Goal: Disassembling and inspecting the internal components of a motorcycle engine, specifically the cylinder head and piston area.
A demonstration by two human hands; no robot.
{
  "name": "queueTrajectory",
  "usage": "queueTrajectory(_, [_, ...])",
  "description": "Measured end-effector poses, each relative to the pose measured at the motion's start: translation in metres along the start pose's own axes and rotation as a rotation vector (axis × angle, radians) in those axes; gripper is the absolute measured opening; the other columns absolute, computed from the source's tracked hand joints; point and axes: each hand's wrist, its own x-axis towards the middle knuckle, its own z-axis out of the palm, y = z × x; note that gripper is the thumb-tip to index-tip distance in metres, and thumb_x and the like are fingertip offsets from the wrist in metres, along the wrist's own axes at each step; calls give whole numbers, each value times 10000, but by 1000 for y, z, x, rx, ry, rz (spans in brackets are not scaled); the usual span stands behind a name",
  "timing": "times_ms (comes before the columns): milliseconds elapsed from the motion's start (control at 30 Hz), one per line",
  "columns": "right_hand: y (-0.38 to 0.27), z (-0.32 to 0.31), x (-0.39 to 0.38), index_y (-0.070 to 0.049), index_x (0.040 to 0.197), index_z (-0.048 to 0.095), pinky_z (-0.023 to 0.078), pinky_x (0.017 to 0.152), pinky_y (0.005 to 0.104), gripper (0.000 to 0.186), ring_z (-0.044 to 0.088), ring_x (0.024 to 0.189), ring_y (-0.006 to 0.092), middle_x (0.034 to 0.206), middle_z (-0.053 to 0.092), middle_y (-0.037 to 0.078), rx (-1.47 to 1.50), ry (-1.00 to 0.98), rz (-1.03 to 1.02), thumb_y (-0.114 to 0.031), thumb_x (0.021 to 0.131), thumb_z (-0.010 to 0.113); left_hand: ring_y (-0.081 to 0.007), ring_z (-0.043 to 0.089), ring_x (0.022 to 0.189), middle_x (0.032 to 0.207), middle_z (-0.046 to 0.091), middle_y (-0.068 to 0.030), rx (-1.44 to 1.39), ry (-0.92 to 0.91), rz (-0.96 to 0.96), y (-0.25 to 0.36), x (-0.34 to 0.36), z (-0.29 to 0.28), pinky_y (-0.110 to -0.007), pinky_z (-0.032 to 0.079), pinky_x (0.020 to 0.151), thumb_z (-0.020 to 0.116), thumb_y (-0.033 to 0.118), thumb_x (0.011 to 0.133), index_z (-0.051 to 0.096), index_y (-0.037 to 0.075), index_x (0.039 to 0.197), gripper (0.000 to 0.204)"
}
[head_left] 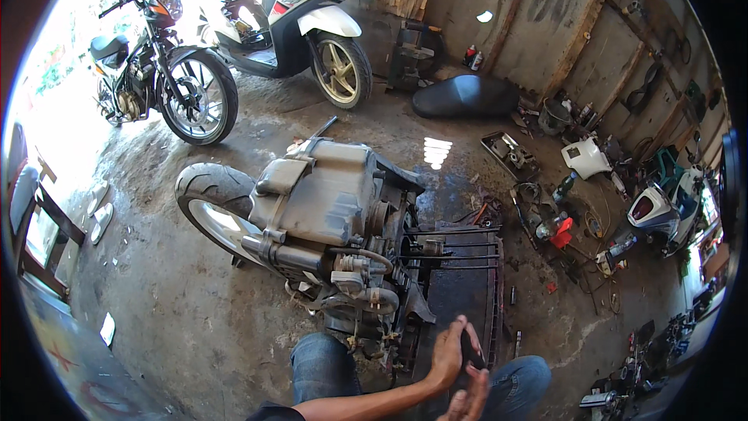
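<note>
Over the dark metal stand, my left hand (446,355) holds a small dark part (471,352) against the side of its palm, its fingers pointing up and away. The part's exact kind cannot be made out. My right hand (470,401) is just below it, palm turned toward the left, fingers apart and close to the part's lower end. Just ahead and to the left lies a scooter engine (362,284) with its dusty grey-black airbox cover (315,199) on top. A rear wheel (214,214) is attached at its left side.
A metal rack (467,257) extends right of the engine. Loose parts, bottles and a metal tray (510,156) litter the floor at right. A black seat (466,97) lies farther back. Two motorbikes, one a white scooter (312,23), stand behind. Slippers (101,222) lie at left.
</note>
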Motion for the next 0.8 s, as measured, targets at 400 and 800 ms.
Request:
queueTrajectory(400, [21, -12, 101, -21, 1504, 445, 490, 1022, 402, 584, 598, 1205, 324, 1371, 540, 164, 159, 588, 44, -418, 1079, 390, -313, 449, 1459, 1495, 544, -214, -60, -524, 82, -7, -41, 32, -399, 187, 1273, 156, 512, 1121, 526, -64, 1453, 761])
queueTrajectory(800, [-8, 3, 63, -127, 1470, 515, 418, 1098, 408, 688, 506, 1347, 235, 1478, 534, 104, 1555, 228, 820, -640, 1013, 481, -509, 352, 1467, 1667, 209, -255, -509, -972, -434, 20, 1, 2, -611, 402, 1145, 223, 644, 1071, 259, 62, 1613, 796])
